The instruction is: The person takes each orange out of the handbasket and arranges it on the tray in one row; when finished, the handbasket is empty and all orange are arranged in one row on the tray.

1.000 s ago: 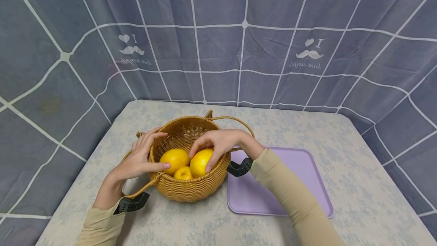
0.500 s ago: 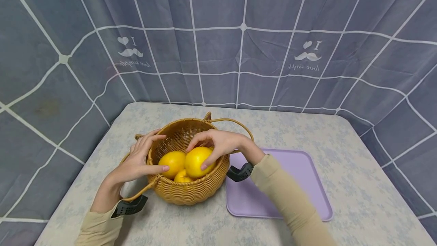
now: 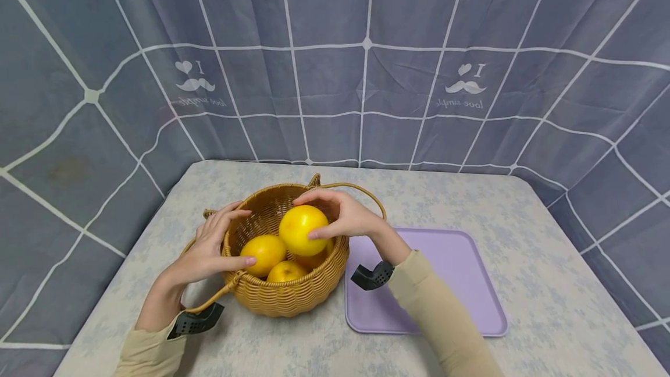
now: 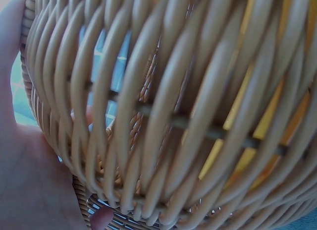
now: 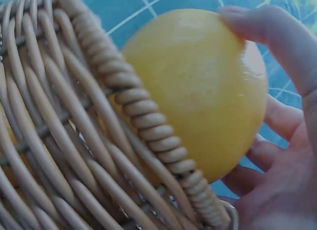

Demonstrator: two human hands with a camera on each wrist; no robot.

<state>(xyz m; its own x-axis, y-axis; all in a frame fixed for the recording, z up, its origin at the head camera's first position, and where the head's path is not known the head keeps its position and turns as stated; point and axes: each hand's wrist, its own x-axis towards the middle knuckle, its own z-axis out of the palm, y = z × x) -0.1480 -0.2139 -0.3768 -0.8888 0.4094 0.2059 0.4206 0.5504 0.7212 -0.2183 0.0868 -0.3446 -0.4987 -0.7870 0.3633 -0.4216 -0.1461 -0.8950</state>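
A round wicker basket [image 3: 288, 298] stands on the table with several yellow-skinned oranges inside. My right hand [image 3: 353, 217] holds one orange [image 3: 302, 230] above the others, thumb on its near side and fingers behind it. In the right wrist view this orange [image 5: 198, 96] shows beyond the braided rim [image 5: 148, 121], partly hidden by it. My left hand [image 3: 204, 255] holds the basket's left rim, thumb and fingertips reaching over the edge. Beside its thumb lies another orange [image 3: 263, 253], with one more orange [image 3: 286, 271] at the front. The left wrist view shows mostly the woven wall [image 4: 163, 111].
A flat lilac tray [image 3: 429, 284] lies right of the basket, partly under my right forearm. Two thin looped handles [image 3: 361, 186] stick out from the basket's sides. A grey checked curtain [image 3: 335, 74] hangs behind and beside the pale patterned table [image 3: 544, 284].
My right hand has raised its orange from among the others to above the basket's rim, uncovering an orange beneath. The left hand keeps its place on the rim.
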